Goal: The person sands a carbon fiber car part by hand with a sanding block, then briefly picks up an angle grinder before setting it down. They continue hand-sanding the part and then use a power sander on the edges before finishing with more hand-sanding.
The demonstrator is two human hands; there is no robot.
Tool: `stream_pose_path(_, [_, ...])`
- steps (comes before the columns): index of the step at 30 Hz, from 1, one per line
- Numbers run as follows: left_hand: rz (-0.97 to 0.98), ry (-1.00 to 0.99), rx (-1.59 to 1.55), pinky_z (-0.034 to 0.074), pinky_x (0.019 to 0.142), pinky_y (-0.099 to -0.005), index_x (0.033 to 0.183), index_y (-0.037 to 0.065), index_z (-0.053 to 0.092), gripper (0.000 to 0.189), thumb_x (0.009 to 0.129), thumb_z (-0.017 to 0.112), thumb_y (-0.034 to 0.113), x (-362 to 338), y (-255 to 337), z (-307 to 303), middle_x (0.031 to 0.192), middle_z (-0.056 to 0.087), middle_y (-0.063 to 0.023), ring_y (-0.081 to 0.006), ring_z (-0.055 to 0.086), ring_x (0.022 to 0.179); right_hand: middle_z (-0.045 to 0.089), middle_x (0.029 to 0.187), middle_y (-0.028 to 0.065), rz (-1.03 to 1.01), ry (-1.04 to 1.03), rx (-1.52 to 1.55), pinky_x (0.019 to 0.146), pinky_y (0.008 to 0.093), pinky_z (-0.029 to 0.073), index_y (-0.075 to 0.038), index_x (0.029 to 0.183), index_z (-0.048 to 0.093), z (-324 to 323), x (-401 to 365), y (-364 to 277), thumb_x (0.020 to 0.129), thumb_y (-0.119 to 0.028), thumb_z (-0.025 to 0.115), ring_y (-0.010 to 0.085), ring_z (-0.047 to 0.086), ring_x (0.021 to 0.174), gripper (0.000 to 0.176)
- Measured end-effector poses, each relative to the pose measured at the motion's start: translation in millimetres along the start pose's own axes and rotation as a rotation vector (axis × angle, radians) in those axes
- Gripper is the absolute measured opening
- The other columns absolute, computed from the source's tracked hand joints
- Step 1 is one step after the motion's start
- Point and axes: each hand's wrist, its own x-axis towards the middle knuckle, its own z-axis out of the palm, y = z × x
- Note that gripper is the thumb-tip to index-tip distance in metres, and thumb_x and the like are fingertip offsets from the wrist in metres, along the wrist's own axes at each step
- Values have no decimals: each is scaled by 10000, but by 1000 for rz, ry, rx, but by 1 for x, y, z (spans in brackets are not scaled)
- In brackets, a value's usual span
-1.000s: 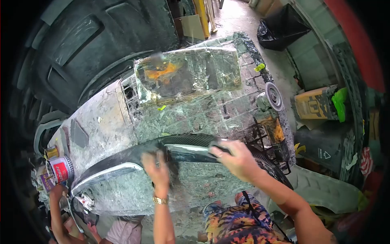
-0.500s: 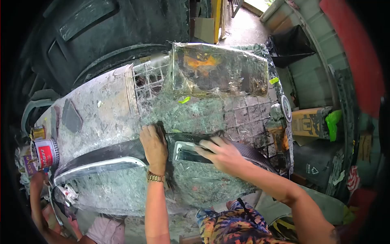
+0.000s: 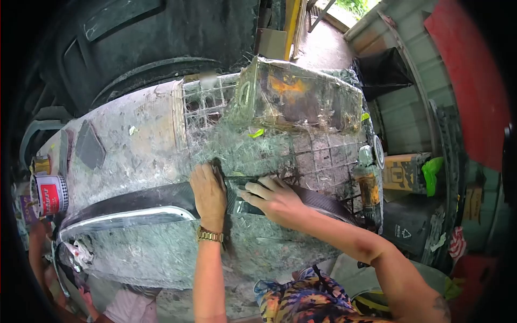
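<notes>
A long black part with a carbon-fibre-like weave (image 3: 129,200) and a white-edged opening lies across the worktable (image 3: 145,250). My left hand (image 3: 210,194), wearing a gold watch, rests flat on its middle, fingers stretched toward the far edge. To the right, my right hand (image 3: 274,198) presses on the same part with fingers slightly bent and apart, partly covering a smaller rectangular recess. Whether anything thin lies beneath its fingertips is hidden. The weave also shows on the curved right end (image 3: 328,205).
A box-like block wrapped in clear film (image 3: 307,97) stands on the wire grid at the back. Far left is a red-labelled can (image 3: 51,196). Another person's arm (image 3: 39,247) shows below it. A crumpled white wad (image 3: 81,253) lies near the front left edge.
My right hand has moved slightly left over the rectangular recess, covering more of it. My left hand remains on the part. The view has shifted a little.
</notes>
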Motion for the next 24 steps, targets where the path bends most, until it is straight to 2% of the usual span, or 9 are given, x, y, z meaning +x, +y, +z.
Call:
stream_pose_path(5, [1, 16, 12, 437, 893, -488, 1137, -19, 533, 210, 978, 606, 98, 3, 1, -2, 1034, 519, -207, -404, 522, 1002, 573, 1371, 74, 50, 16, -7, 1033, 423, 469, -103, 1446, 585, 2, -50, 7, 863, -67, 608, 280, 543, 1200, 584])
stream_pose_path(9, [8, 20, 12, 436, 893, -485, 1145, -19, 538, 216, 981, 609, 104, 2, 0, 1, 1028, 514, -200, -402, 521, 996, 567, 1362, 75, 42, -8, 52, 1009, 442, 485, -142, 1449, 600, 0, -2, -1, 835, -65, 625, 289, 541, 1190, 619])
stream_pose_path(12, [6, 19, 24, 435, 890, -483, 1147, -16, 539, 217, 989, 609, 117, 2, 1, 0, 1018, 514, -198, -402, 523, 993, 561, 1370, 91, 64, 34, 19, 1010, 453, 482, -117, 1424, 599, -3, -34, 0, 823, -43, 625, 307, 539, 1185, 606])
stream_pose_path(18, [1, 23, -1, 431, 882, -490, 1118, -11, 531, 193, 1004, 592, 132, 2, 0, 2, 1001, 518, -205, -404, 523, 971, 559, 1367, 81, 72, 33, 95, 1026, 468, 477, -127, 1419, 605, 0, -10, 0, 799, -25, 633, 318, 538, 1189, 628])
stream_pose_path(22, [-19, 4, -1, 431, 886, -496, 1097, -12, 524, 173, 1006, 583, 123, 3, 3, 0, 1005, 520, -209, -408, 526, 973, 550, 1395, 90, 70, 86, 35, 1045, 502, 464, -111, 1443, 570, 0, -30, -6, 791, -25, 644, 333, 535, 1200, 662])
stream_pose_path(23, [-7, 15, -28, 432, 887, -496, 1090, -12, 521, 168, 1008, 581, 121, 2, 2, -1, 1005, 522, -211, -410, 528, 976, 549, 1402, 94, 78, 48, 43, 1052, 507, 461, -109, 1424, 595, 10, -19, -3, 801, -12, 642, 342, 531, 1206, 632])
stream_pose_path(24, [3, 34, -55, 433, 888, -497, 1083, -12, 518, 162, 1010, 579, 120, 4, 3, -2, 1005, 523, -214, -412, 530, 978, 559, 1397, 102, 92, 11, 72, 1051, 468, 473, -107, 1385, 637, -1, 6, -5, 827, 14, 624, 336, 540, 1212, 571])
